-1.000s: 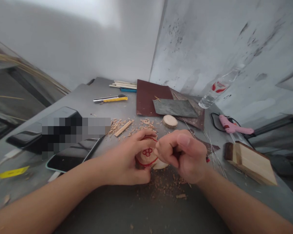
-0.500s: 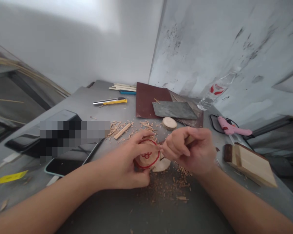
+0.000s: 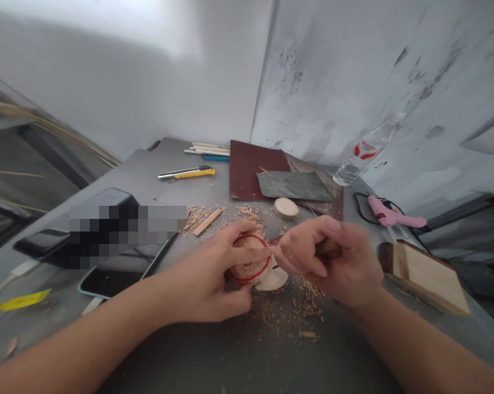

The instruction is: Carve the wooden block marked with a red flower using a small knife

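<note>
My left hand [image 3: 222, 273] is wrapped round a round wooden piece [image 3: 253, 268] with a red ring painted near its rim, its index finger lying across the top. Close on the right, my right hand [image 3: 329, 254] is closed, fingers curled, its lower fingers near the left index fingertip. Whatever it holds, if anything, is hidden by the fingers. A pale flat wood piece [image 3: 274, 279] lies under and beside the ringed one. Wood shavings [image 3: 296, 312] are scattered round both hands. Behind them lies a small wood slice [image 3: 286, 208].
A yellow utility knife [image 3: 187, 173], sticks [image 3: 210, 148], brown sheet [image 3: 255, 169] and grey sheet [image 3: 294, 185] lie at the back. Rightward are a bottle [image 3: 364, 153], pink glue gun [image 3: 395, 214] and wooden block [image 3: 430, 279]. A phone [image 3: 115, 276] and black device [image 3: 45, 241] are left.
My right hand has shifted slightly to the right and turned, with its thumb now higher. My left index finger lies further over the red mark on the wooden piece.
</note>
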### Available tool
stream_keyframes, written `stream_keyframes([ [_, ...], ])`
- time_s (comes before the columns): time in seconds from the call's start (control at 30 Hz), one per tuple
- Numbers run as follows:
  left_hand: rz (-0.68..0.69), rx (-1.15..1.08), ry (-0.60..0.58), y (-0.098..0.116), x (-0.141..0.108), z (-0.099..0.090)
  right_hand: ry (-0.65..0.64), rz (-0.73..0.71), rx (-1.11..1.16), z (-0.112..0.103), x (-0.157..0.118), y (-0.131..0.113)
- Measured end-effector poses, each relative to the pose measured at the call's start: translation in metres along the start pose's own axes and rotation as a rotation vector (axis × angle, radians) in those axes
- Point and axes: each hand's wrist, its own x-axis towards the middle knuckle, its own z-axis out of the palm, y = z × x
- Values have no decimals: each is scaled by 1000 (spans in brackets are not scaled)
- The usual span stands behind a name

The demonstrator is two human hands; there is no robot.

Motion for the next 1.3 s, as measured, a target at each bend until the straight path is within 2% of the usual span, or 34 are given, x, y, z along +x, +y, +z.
stream_keyframes([
  [0.33,41,-37,21,-5,3,1,-5,-60,-227,10,-9,18],
  [0.43,49,-37,27,-5,4,0,18,-20,-171,8,-3,17],
  [0.57,41,-13,29,-6,5,2,37,-55,-1,2,2,9],
  [0.63,48,-7,40,-6,4,2,26,-46,1,2,1,4],
  [0.77,30,-16,36,-4,4,1,37,-49,-88,5,-2,2],
  [0.97,42,-9,22,-2,4,0,26,-104,-134,8,-7,14],
  [1.17,88,-49,34,-6,5,1,-121,-102,-484,23,-10,18],
  [1.23,97,-54,35,-6,6,0,-103,-110,-524,24,-5,20],
  [1.3,68,-55,36,-4,6,0,-24,-92,-425,20,0,21],
])
